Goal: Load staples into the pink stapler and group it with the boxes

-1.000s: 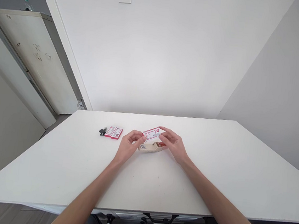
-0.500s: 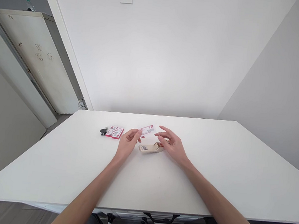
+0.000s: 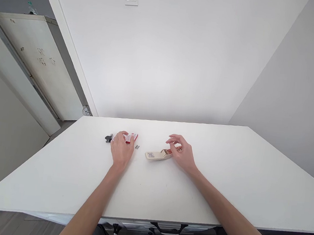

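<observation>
My L grip (image 3: 121, 149) part-curled over red/wht boxes (image 3: 134, 138), can't tell if clamped; R grip (image 3: 181, 152) loosely curled, hold unclear, at rt end of beige stapler (image 3: 156, 155) on surface (image 3: 149, 191); staples (image 3: 137, 147) btwn boxes & stapler

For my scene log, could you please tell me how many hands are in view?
2: the left hand, over the red-and-white packaging, and the right hand, at the beige tool. No hand appears hidden.

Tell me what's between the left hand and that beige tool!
In the head view, a small grey strip, perhaps staples, lies between the left hand and the beige tool.
</observation>
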Demonstrator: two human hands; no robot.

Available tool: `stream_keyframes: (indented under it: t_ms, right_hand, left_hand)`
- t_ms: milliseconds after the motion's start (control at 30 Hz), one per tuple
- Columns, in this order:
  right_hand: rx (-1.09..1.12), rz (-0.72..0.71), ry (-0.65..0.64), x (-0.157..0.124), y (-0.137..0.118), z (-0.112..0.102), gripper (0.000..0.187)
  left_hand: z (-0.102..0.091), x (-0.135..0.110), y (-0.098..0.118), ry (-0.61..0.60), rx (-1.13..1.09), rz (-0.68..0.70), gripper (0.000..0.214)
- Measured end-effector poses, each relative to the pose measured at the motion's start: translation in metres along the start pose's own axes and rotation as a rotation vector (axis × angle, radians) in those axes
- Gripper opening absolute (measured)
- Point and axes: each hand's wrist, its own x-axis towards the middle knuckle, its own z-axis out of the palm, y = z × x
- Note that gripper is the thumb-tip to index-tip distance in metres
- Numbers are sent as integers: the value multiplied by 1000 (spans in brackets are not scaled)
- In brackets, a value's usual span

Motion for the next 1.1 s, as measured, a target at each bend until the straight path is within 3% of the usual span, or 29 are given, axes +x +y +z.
stream_keyframes:
  t_ms: [100, 233, 400, 633, 900, 1100]
  right_hand:
    - [-28, 3, 48, 2, 3, 0, 24]
    - [-83, 22, 209, 6, 12, -3, 20]
    - [-55, 115, 343, 14, 23, -11, 16]
    - [14, 197, 345, 16, 28, -13, 17]
    - [-158, -24, 273, 6, 11, -4, 14]
    - [-345, -330, 108, -3, 4, 4, 15]
  left_hand:
    - [5, -3, -2, -21, 77, 152, 14]
    - [9, -8, -5, -75, 170, 246, 14]
    - [11, -9, -9, -108, 233, 275, 21]
    - [7, -6, -7, -134, 102, 277, 19]
    - [-4, -11, 25, -328, -389, -12, 35]
    - [-9, -14, 39, -434, -578, -13, 35]
